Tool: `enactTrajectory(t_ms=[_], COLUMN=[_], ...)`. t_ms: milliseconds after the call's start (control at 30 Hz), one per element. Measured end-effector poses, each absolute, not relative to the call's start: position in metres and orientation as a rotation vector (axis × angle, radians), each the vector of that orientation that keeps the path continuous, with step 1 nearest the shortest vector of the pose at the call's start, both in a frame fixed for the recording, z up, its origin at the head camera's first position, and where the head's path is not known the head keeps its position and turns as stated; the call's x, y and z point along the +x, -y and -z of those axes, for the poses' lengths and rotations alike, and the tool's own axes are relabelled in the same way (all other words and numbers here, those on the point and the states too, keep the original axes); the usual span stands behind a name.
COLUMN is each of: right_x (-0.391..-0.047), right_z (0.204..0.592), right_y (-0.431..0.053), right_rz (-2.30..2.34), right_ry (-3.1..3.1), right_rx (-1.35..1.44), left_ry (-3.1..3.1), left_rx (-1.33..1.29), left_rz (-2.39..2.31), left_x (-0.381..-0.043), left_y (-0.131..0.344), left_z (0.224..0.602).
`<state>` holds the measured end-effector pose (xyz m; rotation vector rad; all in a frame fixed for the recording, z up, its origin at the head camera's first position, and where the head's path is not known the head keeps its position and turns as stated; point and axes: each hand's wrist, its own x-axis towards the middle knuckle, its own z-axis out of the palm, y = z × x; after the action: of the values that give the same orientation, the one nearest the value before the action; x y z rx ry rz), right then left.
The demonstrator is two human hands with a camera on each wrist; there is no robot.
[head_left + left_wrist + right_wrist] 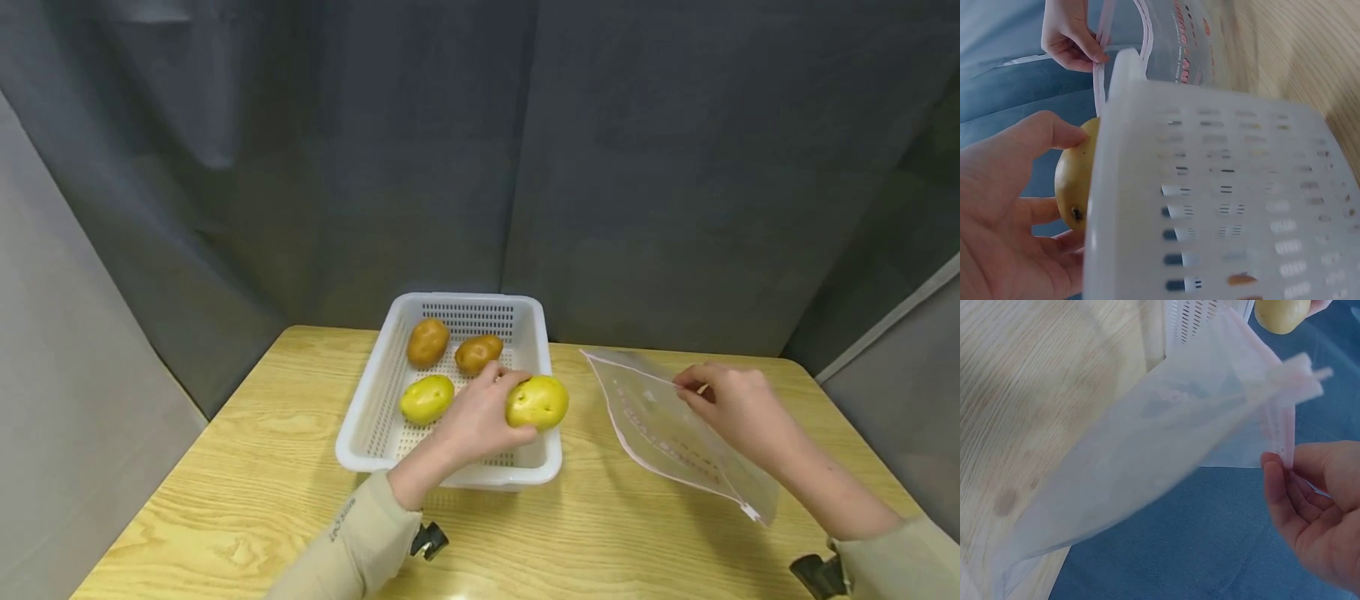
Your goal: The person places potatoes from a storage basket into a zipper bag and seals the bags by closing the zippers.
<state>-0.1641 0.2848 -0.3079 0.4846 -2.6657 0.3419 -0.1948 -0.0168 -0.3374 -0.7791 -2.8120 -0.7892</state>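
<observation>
Nearest you, your beige sleeves [360, 533] reach in over the wooden table [225, 508], a black wrist mount [430, 540] showing below your left cuff. On your right side, your right hand [738, 408] pinches the edge of a clear zip bag [652, 429] between thumb and fingers; the bag's pink-trimmed edges stand parted, and its white slider [750, 511] sits at the near corner. Your left hand [480, 421] grasps a yellow potato [537, 403] over the right side of a white plastic basket [498, 476], well apart from your right hand; you cannot tell from here whether the potato touches the rim. Inside the basket, a second yellow potato [427, 400] lies toward the left. Farther back in it are two brown potatoes, one at left [428, 342], one at right [478, 354]. Behind the table hangs a dark curtain [637, 167].
</observation>
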Motion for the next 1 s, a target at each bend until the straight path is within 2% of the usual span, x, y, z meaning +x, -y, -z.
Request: enactTrajectory(t_ms=[1000], right_x=[-0.165], right_z=[0.309], right_y=[-0.279], right_rz=[-0.352], right_ry=[2.652], right_rx=[0.471], left_ry=[2.700], left_rx=[-0.966], left_rz=[0.901], left_x=[-0.179], left_y=[-0.034], left_z=[0.334])
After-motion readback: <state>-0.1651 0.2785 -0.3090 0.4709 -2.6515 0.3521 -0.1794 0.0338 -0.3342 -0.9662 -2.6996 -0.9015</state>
